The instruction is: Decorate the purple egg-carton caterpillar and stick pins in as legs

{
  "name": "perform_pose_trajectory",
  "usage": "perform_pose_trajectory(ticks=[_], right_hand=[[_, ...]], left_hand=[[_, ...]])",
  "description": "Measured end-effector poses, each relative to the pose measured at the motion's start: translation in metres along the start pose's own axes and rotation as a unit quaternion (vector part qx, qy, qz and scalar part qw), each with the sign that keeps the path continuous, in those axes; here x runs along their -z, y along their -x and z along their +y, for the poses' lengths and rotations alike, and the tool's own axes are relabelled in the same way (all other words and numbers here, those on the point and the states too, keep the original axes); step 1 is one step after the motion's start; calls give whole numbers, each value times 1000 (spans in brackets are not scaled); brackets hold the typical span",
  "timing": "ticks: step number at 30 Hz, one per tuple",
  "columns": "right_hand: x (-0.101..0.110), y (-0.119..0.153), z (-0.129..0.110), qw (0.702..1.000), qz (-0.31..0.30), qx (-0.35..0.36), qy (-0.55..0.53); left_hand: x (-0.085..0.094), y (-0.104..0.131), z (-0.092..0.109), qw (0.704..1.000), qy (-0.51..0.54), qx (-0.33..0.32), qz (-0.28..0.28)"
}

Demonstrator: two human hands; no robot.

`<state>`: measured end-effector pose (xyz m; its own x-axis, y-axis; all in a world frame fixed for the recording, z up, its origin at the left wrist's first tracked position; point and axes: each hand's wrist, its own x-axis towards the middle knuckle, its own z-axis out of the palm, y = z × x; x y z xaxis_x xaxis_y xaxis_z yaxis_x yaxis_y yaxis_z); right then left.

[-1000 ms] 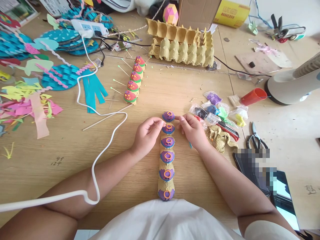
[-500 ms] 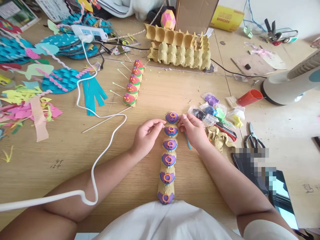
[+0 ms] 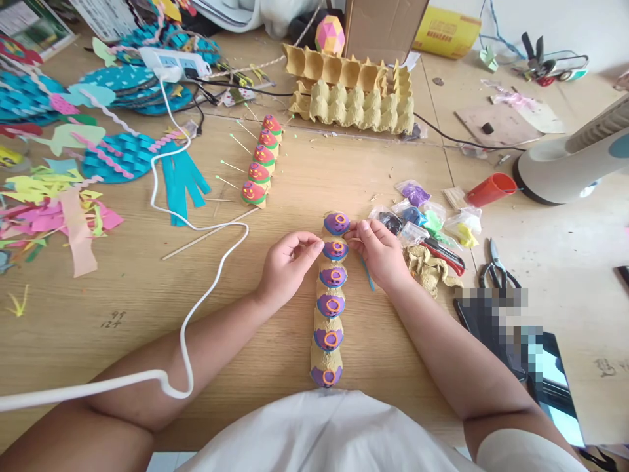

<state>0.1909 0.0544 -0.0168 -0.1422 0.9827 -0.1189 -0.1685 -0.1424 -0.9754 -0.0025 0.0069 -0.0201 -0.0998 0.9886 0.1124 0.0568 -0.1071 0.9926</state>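
A row of egg-carton cups with purple clay faces, blue rims and orange rings runs from my shirt toward the middle of the table. My left hand is at the left of its far end, thumb and forefinger pinched beside the second cup; what they hold, if anything, is too small to name. On the right side, my right hand has its fingertips pressed together near the first and second cups, and their content cannot be made out. A thin blue strip lies beside my right hand.
Farther back stand a shorter red and green cup row with sticks and cut egg cartons. Bagged clay, a red cutter, scissors and a phone lie right. A white cable crosses my left arm.
The purple cup row has shifted slightly away from my shirt, and its far end has turned a little. Both hands stay close beside it, fingers still pinched.
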Motion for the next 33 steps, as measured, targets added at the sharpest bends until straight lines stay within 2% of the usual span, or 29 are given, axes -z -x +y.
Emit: perform_pose_trajectory(ticks=[6, 12, 17, 20, 23, 25, 28, 33], right_hand=[[-1, 3, 4, 998, 3, 48, 38], [-1, 5, 4, 992, 0, 96, 85], [0, 4, 5, 990, -5, 109, 90], [-1, 5, 5, 990, -8, 112, 87], [-2, 6, 3, 989, -11, 120, 87], [-2, 7, 3, 989, -11, 120, 88], [-2, 8, 3, 991, -10, 111, 79], [-1, 8, 6, 992, -1, 96, 81]], left_hand=[[1, 2, 6, 999, 9, -33, 25], [4, 7, 6, 993, -43, -100, 40], [0, 9, 12, 993, -75, -89, 35], [-5, 2, 24, 996, -57, -73, 13], [-9, -13, 30, 994, -44, -98, 9], [-12, -23, 27, 993, -41, -112, 21], [-14, -32, 12, 995, -22, -85, 41], [-13, -32, -4, 997, -17, -61, 46]])
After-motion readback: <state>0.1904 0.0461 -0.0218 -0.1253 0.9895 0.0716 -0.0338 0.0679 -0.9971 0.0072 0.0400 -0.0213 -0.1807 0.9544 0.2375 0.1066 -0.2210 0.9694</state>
